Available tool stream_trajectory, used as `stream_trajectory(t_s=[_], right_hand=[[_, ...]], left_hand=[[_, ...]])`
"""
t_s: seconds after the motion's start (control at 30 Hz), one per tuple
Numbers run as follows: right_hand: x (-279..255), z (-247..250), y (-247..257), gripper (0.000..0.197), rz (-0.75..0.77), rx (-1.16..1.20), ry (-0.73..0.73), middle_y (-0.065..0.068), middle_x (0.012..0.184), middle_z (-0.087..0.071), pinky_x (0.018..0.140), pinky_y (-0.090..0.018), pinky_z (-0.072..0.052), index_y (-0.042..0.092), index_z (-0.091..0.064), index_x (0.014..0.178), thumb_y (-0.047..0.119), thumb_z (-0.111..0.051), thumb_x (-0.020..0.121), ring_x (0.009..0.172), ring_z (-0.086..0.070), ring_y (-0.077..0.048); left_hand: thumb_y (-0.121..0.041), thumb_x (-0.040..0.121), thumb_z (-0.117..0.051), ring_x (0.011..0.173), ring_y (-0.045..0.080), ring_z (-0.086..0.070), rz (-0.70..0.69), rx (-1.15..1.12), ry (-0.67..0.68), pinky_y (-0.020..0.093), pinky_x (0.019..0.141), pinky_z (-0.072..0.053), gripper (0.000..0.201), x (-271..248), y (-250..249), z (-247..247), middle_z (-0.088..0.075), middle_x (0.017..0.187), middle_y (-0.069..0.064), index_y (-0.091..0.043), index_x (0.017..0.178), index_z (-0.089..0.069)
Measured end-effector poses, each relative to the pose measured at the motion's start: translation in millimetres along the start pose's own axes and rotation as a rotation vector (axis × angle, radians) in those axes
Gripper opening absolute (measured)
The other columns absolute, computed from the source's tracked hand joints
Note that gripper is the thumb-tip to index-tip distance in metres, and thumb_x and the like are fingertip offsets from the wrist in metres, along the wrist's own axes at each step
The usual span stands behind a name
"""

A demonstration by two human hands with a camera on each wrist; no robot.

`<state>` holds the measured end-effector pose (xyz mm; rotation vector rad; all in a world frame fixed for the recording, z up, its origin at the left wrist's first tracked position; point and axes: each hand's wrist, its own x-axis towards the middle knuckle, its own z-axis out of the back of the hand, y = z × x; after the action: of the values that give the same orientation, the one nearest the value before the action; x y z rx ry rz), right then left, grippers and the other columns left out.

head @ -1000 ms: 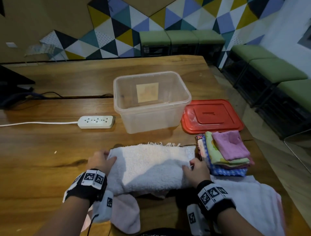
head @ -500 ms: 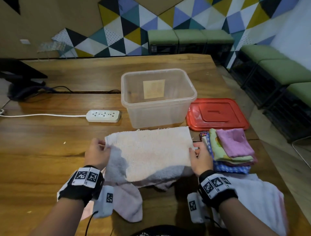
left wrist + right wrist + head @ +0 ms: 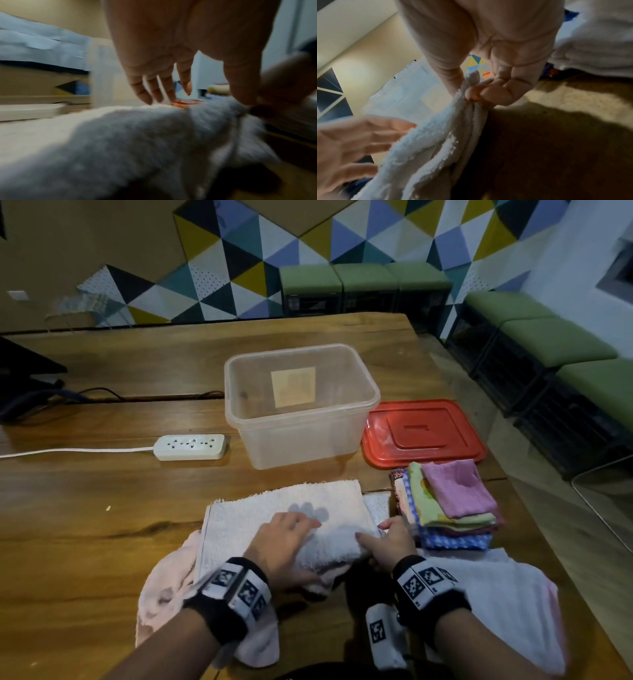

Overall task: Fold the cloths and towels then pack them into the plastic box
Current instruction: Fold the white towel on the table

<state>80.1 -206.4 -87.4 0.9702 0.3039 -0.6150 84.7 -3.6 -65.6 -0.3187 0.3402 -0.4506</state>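
A person's left hand (image 3: 286, 537) lay flat, fingers straight, on a folded white towel (image 3: 274, 517) at the near edge of a wooden table (image 3: 85, 508), while the right hand (image 3: 390, 537) pinched the towel's right end between thumb and curled fingers (image 3: 476, 93). A clear plastic box (image 3: 301, 405) stood open just beyond the towel, its red lid (image 3: 424, 433) flat on the table to its right. A stack of folded coloured cloths (image 3: 448, 501) sat near the lid, right of the towel. A white power strip (image 3: 190, 446) lay left of the box.
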Motion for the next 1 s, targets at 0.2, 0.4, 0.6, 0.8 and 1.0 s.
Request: stream_trajectory(t_s=[0.2,0.4,0.6,0.8,1.0], right_hand=[[-7,12,10,0.031,0.165,-0.042,-0.092,0.008,0.075,-0.042,0.073,-0.024,-0.036,0.004,-0.051,0.104,0.01,-0.067,0.078,0.086,-0.047,-0.017],[-25,17,18,0.034,0.274,-0.097,-0.146,0.002,0.091,-0.04,0.087,-0.028,-0.043,0.011,-0.052,0.109,0.01,-0.066,0.077,0.095,-0.051,-0.023],[-48,26,41,0.031,0.689,0.066,-0.248,0.007,0.086,-0.057,0.072,-0.022,-0.044,0.02,-0.057,0.101,0.002,-0.067,0.077,0.078,-0.056,-0.008],[-66,52,86,0.041,0.927,0.25,0.276,0.006,0.076,-0.055,0.065,-0.011,-0.042,0.025,-0.051,0.094,-0.011,-0.057,0.077,0.067,-0.055,0.003],[-64,66,104,0.045,0.948,0.434,0.115,-0.002,0.094,-0.051,0.06,-0.021,-0.045,0.022,-0.05,0.111,-0.003,-0.06,0.075,0.065,-0.053,-0.013]], left_hand=[[-0.086,0.057,-0.044,0.122,0.021,-0.046,0.038,-0.234,0.2,0.029,0.101,-0.035,0.099,17,2,-1,-0.049,0.134,0.003,-0.023,0.134,-0.043],[-0.036,0.088,-0.057,0.106,0.014,-0.054,-0.024,-0.218,0.01,0.031,0.095,-0.045,0.039,41,-3,9,-0.055,0.123,-0.002,-0.024,0.125,-0.051],[0.007,0.074,-0.053,0.134,0.019,-0.029,-0.172,-0.527,-0.161,0.025,0.109,-0.024,0.076,53,-27,10,-0.033,0.143,0.003,-0.037,0.133,-0.031],[-0.03,0.063,-0.056,0.131,0.0,-0.009,-0.511,-0.369,-0.204,0.024,0.112,-0.004,0.062,50,-38,59,-0.026,0.143,-0.007,-0.027,0.125,-0.054],[-0.04,0.055,-0.066,0.101,0.01,-0.051,-0.374,-0.648,-0.144,0.023,0.088,-0.044,0.043,44,-26,112,-0.066,0.097,0.004,-0.011,0.087,-0.067]])
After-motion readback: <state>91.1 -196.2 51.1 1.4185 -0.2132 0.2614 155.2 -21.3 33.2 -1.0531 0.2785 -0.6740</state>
